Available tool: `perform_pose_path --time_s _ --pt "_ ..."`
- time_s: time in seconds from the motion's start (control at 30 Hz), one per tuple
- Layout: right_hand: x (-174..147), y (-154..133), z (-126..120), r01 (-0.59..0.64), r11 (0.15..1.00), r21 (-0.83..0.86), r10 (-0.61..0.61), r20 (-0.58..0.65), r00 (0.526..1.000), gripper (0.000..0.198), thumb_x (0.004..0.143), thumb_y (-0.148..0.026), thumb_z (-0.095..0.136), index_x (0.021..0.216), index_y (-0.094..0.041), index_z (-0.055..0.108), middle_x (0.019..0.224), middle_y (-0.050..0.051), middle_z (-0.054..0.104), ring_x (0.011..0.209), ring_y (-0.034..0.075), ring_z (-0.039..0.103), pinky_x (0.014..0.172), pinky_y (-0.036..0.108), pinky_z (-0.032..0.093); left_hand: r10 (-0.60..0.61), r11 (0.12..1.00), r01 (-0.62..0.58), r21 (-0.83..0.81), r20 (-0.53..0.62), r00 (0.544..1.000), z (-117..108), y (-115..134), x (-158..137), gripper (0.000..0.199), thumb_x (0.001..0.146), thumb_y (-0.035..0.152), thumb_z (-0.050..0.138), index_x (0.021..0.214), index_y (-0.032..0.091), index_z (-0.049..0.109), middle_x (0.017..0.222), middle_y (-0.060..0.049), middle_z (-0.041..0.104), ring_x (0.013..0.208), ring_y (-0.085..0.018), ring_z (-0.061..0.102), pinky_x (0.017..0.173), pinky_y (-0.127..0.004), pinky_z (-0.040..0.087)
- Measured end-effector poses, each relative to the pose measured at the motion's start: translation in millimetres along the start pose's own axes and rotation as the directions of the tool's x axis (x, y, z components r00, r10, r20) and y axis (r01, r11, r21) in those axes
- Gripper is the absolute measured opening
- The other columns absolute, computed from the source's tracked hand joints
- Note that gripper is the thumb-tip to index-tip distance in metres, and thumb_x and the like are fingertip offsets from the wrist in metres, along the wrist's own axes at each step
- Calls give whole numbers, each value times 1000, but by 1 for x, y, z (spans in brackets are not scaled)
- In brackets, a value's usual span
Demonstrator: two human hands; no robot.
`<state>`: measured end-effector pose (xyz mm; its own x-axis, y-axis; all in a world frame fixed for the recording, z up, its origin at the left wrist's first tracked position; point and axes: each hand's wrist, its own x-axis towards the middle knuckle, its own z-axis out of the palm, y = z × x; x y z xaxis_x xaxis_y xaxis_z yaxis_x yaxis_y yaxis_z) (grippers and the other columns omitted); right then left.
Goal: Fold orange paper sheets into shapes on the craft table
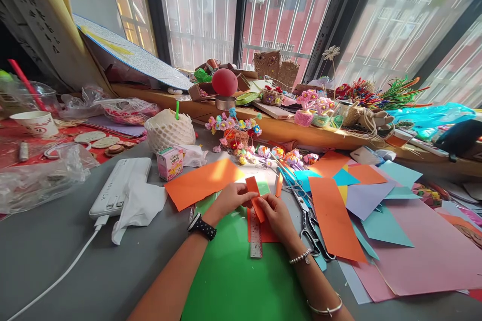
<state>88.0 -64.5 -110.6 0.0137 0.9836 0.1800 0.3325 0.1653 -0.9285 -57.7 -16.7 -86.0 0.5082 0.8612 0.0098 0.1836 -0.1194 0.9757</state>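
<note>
Between my two hands is a narrow orange paper strip (251, 185), held tilted over the green mat (241, 281). My left hand (234, 198) pinches the strip's left edge, and my right hand (277, 214) grips it from the right, thumb on top. Beneath them a metal ruler (256, 248) lies on another orange paper piece (270, 233), partly covered by my hands. A small folded orange strip (278, 185) stands just beyond my right hand. To the right of that hand lie scissors (309, 233) with dark handles.
Orange sheets (333, 218), pink paper (425, 251) and teal pieces cover the right side. At left are a white power bank (121, 185) with a cable, a crumpled tissue (141, 208) and a small pink box (169, 163). Craft flowers (235, 133) and a red balloon (224, 83) are behind.
</note>
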Motion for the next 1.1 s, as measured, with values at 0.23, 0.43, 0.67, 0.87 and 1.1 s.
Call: perform_pose_path --time_s 0.23,0.43,0.67,0.87,1.1 --pt "0 -1 0 -40 994 103 40 6 999 29 74 -43 49 64 -16 54 56 -2 50 52 12 43 49 23 32 29 997 -19 69 -144 989 -1 0 0 32 67 44 56 58 13 55 55 -1 58 59 -16 58 57 -25 45" --pt "0 0 0 -43 992 115 42 7 999 30 73 -43 51 59 -17 49 52 -3 46 49 10 39 46 22 30 -19 1000 19 -16 -16 1000 0 -2 1 29 64 42 60 66 13 60 63 -2 62 61 -16 59 57 -24 45" --pt "1 0 -1 -22 991 130 25 -21 999 27 74 -40 49 65 -16 55 57 -2 51 55 11 44 51 22 34 -46 995 54 79 -95 994 0 3 -1 32 63 44 60 54 13 56 54 -1 60 58 -15 58 56 -23 43" --pt "1 1 -2 -29 984 177 33 -16 999 24 73 -39 50 67 -16 55 59 -2 51 56 12 46 53 22 36 -59 998 59 -2 -93 994 -1 -2 2 28 60 40 64 60 13 59 58 -1 60 59 -14 56 55 -22 43" --pt "0 0 -1 -1 989 150 0 6 1000 22 74 -35 49 67 -16 56 60 -1 52 59 12 46 56 22 36 -14 998 4 -59 -176 984 -2 2 1 27 59 39 65 64 12 61 62 0 61 62 -14 55 58 -23 41"
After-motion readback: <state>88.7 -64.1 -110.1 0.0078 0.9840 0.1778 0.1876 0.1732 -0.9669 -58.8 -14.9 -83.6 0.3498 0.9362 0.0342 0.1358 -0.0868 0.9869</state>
